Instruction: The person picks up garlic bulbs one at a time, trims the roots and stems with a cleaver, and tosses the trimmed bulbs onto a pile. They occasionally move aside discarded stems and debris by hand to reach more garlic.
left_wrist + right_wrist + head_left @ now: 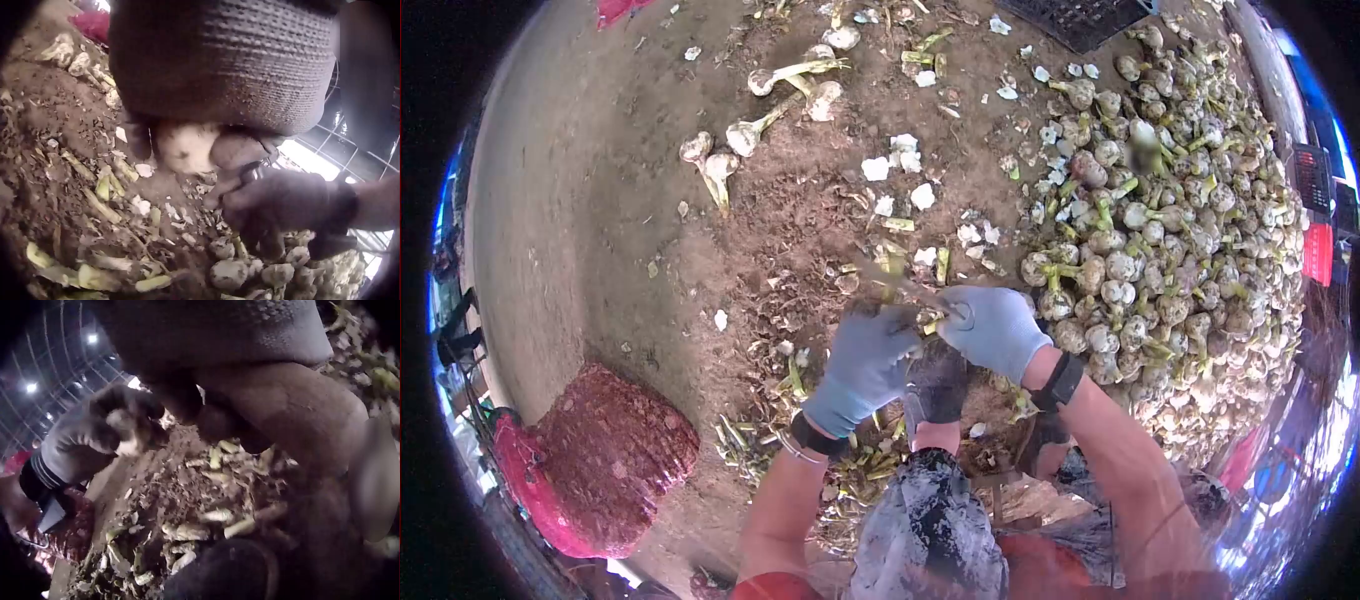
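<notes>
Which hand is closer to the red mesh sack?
Left. The left hand, its grip round a garlic bulb, sits between the red mesh sack and the right hand. The right hand, gripping what look like scissors, is farther, beside the garlic pile.

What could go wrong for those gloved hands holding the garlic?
The right hand seems to grip scissors right beside the left hand holding the garlic bulb; a slip could nick a glove finger. The bulb could also drop among the cut stalks and dirt.
</notes>
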Demonstrator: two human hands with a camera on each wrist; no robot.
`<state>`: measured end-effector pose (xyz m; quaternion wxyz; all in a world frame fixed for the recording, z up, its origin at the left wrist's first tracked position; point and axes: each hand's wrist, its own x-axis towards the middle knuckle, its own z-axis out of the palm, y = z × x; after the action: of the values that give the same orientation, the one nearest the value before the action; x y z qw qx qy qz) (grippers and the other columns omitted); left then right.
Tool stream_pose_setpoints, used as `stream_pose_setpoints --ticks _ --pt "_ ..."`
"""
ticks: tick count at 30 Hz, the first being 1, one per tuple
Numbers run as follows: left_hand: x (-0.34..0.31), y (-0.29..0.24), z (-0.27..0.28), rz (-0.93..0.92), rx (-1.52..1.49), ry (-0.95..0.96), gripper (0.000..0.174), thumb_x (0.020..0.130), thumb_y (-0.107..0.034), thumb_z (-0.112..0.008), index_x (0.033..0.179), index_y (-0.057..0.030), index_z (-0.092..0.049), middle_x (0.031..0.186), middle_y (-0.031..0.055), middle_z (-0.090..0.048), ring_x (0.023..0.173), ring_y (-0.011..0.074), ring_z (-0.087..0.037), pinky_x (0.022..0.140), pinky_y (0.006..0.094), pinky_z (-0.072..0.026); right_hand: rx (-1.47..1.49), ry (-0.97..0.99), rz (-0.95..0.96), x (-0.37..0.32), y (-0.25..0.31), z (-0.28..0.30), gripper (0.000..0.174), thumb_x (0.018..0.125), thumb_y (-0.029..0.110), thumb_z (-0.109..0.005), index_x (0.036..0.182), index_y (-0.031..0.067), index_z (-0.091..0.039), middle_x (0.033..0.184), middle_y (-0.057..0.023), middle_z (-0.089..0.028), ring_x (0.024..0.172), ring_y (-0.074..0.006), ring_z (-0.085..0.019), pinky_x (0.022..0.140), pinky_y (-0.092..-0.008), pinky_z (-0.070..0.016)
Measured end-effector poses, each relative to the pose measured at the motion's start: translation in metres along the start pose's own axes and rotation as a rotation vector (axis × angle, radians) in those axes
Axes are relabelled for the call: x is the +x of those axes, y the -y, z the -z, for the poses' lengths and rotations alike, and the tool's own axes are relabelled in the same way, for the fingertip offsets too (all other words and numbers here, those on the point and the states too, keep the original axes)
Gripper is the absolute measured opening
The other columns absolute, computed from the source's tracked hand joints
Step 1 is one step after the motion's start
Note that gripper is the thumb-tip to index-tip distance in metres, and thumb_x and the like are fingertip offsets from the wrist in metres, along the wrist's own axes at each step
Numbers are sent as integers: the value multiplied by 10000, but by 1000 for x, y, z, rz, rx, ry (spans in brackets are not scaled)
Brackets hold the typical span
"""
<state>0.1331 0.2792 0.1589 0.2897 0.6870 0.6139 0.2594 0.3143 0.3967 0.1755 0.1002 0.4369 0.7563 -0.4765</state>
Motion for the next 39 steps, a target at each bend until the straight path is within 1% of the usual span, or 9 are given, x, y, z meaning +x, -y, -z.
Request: stream_pose_setpoints --ticks 5,7,10,15,18,23,30,34,39 --pt "26 -27 38 -157 -36 -4 280 700 -120 -693 972 -181 -681 1053 53 -661 1026 296 -631 977 474 -451 -446 280 -213 5 -59 -25 299 933 324 -546 1050 99 -706 899 -192 -706 878 -388 -683 796 -437 -561" --pt "48 -64 22 -104 -632 89 449 755 -233 -738 1189 -177 -640 1202 130 -621 1111 358 -596 1016 501 -422 -369 265 -207 -1 -72 -33 316 928 332 -558 1066 85 -699 908 -181 -710 878 -367 -684 800 -429 -560" --pt "89 -80 34 -314 -228 -72 610 804 -319 -744 1353 -151 -537 1311 204 -549 1161 401 -560 1008 494 -427 -155 121 -272 -6 -83 -39 383 913 355 -593 1114 42 -679 934 -150 -719 877 -305 -686 812 -405 -558" --pt "132 101 125 514 275 -615 779 834 -387 -734 1476 -96 -403 1424 240 -479 1273 372 -520 1041 467 -456 268 -86 -399 -9 -131 -39 433 860 301 -699 1145 -23 -657 936 -51 -723 808 -156 -650 754 -325 -540" --pt "123 223 152 1090 576 -431 723 808 -563 -691 1421 -232 -500 1521 221 -367 1265 389 -532 1040 445 -464 624 -304 -425 -18 -102 -14 256 812 111 -724 1023 -32 -700 822 8 -658 684 -85 -573 576 -260 -459" --pt "113 184 119 880 374 -276 318 825 -366 -736 1107 -223 -705 1363 164 -541 1157 354 -592 996 452 -487 545 -207 -524 -7 -112 -20 254 812 81 -746 1022 -39 -667 855 -12 -680 708 -95 -552 641 -267 -466" --pt "45 141 24 258 313 -431 418 849 -196 -716 1254 -195 -609 1361 115 -543 1154 299 -609 986 447 -532 669 -237 -433 7 -81 -13 352 817 60 -751 1123 -55 -620 912 -21 -692 752 -92 -588 665 -251 -482" --pt "89 118 62 1075 74 -272 711 828 -239 -737 1449 -215 -393 1482 174 -418 1166 366 -600 948 445 -557 556 -197 -539 6 -70 -10 373 820 58 -749 1145 -62 -610 983 -42 -705 821 -95 -617 713 -246 -500" --pt "107 162 64 1026 383 -215 643 814 -314 -698 1392 -171 -456 1426 186 -465 1070 367 -655 869 433 -564 767 -254 -449 6 -74 -22 393 829 74 -753 1168 -59 -607 1026 -49 -707 871 -98 -623 772 -244 -504"
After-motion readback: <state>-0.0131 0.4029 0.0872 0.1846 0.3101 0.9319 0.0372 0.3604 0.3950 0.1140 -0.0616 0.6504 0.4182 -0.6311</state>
